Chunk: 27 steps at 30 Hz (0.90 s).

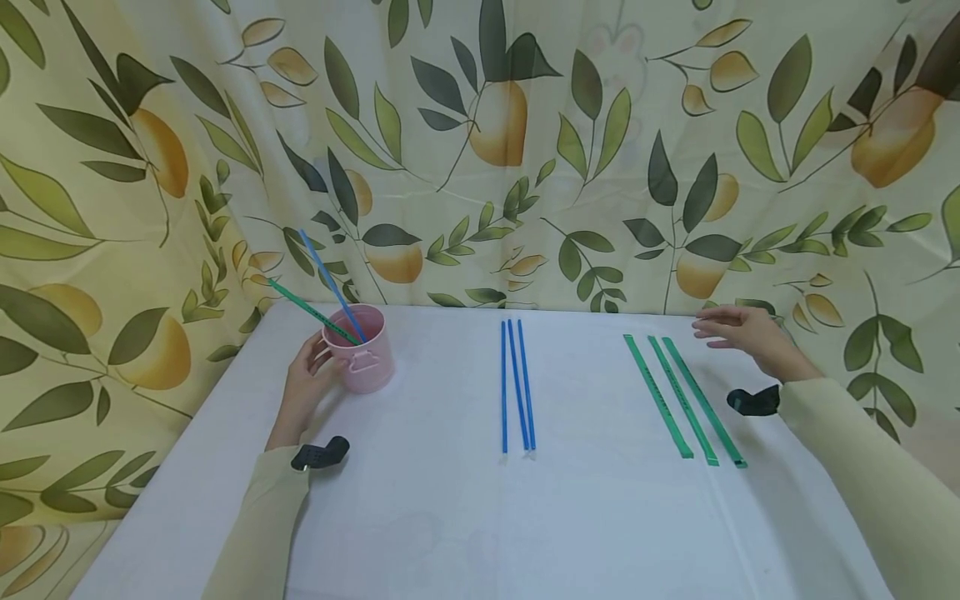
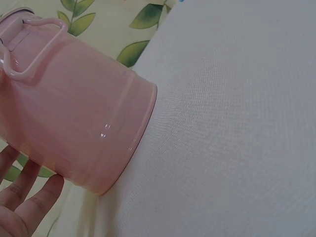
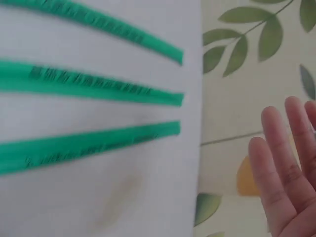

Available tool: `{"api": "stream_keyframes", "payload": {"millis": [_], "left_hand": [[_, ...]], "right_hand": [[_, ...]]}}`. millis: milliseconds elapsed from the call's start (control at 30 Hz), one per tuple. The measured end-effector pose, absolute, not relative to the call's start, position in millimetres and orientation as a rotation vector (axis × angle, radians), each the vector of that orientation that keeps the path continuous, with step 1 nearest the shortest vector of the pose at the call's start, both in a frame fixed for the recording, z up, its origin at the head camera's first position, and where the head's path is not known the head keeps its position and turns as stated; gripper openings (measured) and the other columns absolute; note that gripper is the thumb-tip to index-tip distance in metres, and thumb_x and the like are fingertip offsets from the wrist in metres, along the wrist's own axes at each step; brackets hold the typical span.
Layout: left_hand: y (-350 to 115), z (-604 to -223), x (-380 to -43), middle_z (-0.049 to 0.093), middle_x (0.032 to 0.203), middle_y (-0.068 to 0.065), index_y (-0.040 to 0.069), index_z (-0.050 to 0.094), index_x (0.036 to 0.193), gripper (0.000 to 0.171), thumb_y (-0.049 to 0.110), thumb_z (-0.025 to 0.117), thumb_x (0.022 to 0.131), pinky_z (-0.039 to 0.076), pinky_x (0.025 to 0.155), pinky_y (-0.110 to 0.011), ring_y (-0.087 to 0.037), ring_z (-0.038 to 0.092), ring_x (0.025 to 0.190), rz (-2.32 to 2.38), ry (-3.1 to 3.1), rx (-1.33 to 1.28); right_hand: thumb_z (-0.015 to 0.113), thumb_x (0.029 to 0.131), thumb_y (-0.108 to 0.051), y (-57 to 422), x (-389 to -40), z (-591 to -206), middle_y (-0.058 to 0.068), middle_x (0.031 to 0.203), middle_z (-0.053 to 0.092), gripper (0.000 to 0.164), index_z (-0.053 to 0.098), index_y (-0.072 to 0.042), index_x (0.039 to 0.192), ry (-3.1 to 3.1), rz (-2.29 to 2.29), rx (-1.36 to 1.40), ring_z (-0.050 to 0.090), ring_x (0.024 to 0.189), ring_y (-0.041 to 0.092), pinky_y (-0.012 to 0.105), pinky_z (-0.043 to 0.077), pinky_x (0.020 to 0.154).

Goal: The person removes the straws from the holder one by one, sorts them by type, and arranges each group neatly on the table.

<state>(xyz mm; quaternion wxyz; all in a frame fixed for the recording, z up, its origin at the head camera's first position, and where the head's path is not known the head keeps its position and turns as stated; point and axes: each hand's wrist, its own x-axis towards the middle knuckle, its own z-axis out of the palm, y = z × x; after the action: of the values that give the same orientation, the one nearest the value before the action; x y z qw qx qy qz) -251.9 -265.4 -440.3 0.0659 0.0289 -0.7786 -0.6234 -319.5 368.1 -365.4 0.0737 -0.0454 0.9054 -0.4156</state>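
A pink metal bucket [image 1: 367, 367] with a small side handle stands at the table's left rear. It holds one slim blue stick [image 1: 330, 283] and one green printed strip [image 1: 311, 310], both leaning left. My left hand [image 1: 306, 383] grips the bucket's left side; in the left wrist view its fingers [image 2: 42, 200] lie against the pink wall. At the right, my right hand [image 1: 750, 337] hovers beyond the far ends of several long green printed strips [image 1: 690, 400], touching none. Its fingers [image 3: 279, 143] are extended and hold nothing.
Between the hands, several slim blue sticks [image 1: 517, 387] lie lengthwise on the white tablecloth [image 1: 420, 500], with clear wrapper at their near ends. A leaf-and-fruit patterned curtain [image 1: 465, 192] hangs along the table's back and left edges.
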Motion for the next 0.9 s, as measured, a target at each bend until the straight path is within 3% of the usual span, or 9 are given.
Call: {"api": "stream_keyframes", "payload": {"millis": [67, 167, 400, 633, 900], "left_hand": [[-265.4, -440.0, -251.7, 0.028, 0.153, -0.013, 0.015, 0.019, 0.151, 0.078, 0.023, 0.065, 0.089, 0.033, 0.116, -0.043, -0.03, 0.03, 0.14, -1.88, -2.347, 0.082], [-263.4, -435.1, -249.2, 0.028, 0.153, -0.015, 0.012, 0.019, 0.15, 0.077, 0.02, 0.064, 0.089, 0.032, 0.116, -0.044, -0.032, 0.03, 0.14, -1.895, -2.342, 0.079], [-255.5, -419.5, -239.6, 0.028, 0.153, -0.018, 0.009, 0.019, 0.15, 0.075, 0.018, 0.063, 0.09, 0.032, 0.117, -0.044, -0.034, 0.029, 0.141, -1.892, -2.356, 0.083], [-253.9, -415.6, -239.1, 0.028, 0.153, -0.019, 0.009, 0.02, 0.15, 0.075, 0.018, 0.063, 0.09, 0.032, 0.116, -0.045, -0.035, 0.029, 0.141, -1.877, -2.366, 0.094], [-261.4, -427.4, -245.5, 0.028, 0.152, -0.017, 0.01, 0.02, 0.15, 0.077, 0.018, 0.065, 0.088, 0.033, 0.116, -0.044, -0.034, 0.031, 0.14, -1.892, -2.34, 0.073]], "right_hand": [[0.054, 0.094, -0.033, 359.8, -318.6, -359.5, -0.031, 0.088, 0.058, 0.056, 0.043, 0.007, 0.131, 2.733, -1.319, -0.171, 0.058, 0.081, -0.015, 0.011, 0.056, 0.074], [0.056, 0.093, -0.034, 344.6, -317.9, -351.8, -0.032, 0.089, 0.058, 0.053, 0.048, 0.005, 0.127, 2.771, -1.396, -0.222, 0.058, 0.083, -0.014, 0.007, 0.054, 0.072], [0.061, 0.091, -0.026, 300.0, -317.8, -332.3, -0.028, 0.09, 0.063, 0.03, 0.063, -0.007, 0.114, 2.765, -1.575, -0.349, 0.063, 0.084, -0.008, 0.011, 0.056, 0.075], [0.063, 0.089, -0.028, 254.1, -320.9, -312.1, -0.023, 0.091, 0.065, 0.043, 0.057, 0.002, 0.119, 2.698, -1.593, -0.426, 0.065, 0.087, -0.003, 0.011, 0.055, 0.078], [0.065, 0.089, -0.024, 209.7, -335.8, -307.9, -0.011, 0.095, 0.068, 0.039, 0.06, 0.002, 0.117, 2.638, -1.62, -0.571, 0.065, 0.085, 0.003, 0.016, 0.057, 0.078]]}}
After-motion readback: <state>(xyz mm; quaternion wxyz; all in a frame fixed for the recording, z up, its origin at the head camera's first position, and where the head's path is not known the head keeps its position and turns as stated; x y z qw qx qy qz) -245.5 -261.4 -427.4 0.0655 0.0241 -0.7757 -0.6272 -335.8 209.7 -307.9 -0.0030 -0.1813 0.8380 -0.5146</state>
